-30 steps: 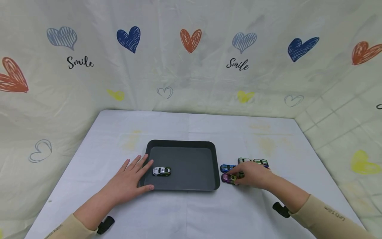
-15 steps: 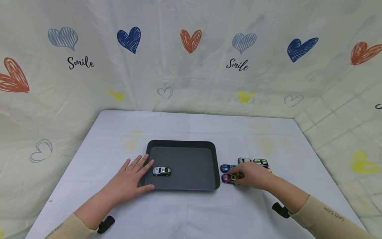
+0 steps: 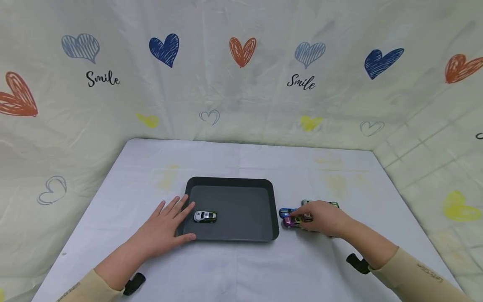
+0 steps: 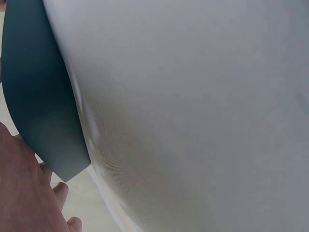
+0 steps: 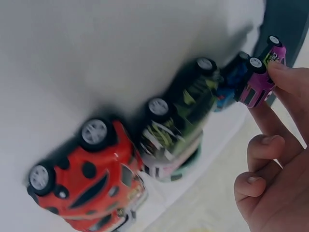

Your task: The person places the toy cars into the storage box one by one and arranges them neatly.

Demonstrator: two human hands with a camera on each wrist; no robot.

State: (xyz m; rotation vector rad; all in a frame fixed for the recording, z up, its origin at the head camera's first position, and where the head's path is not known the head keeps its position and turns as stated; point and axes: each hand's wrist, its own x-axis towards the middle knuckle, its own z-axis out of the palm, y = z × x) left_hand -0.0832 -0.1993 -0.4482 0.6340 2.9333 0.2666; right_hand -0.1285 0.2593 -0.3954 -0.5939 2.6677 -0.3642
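My right hand [image 3: 326, 217] pinches a purple toy car [image 5: 258, 87] between thumb and fingers, just right of the tray. In the right wrist view its wheels face the table side, and a blue toy car [image 3: 286, 212] sits close behind it. My left hand [image 3: 160, 230] lies with spread, straight fingers at the left rim of a dark grey tray [image 3: 241, 201]; its thumb reaches over the near left corner. Inside the tray, toward the left, stands a silver toy car [image 3: 205, 217].
Beside the right hand are a red, black-spotted toy car [image 5: 91, 179] and a dark green patterned toy car [image 5: 181, 116], mostly hidden by the hand in the head view. More toy cars lie behind them. White cloth [image 3: 234, 268] covers the table; a curtain with printed hearts hangs behind.
My right hand has lifted the purple toy car a little and shifted slightly right and away from me. The left hand, the tray and the silver car stay put.
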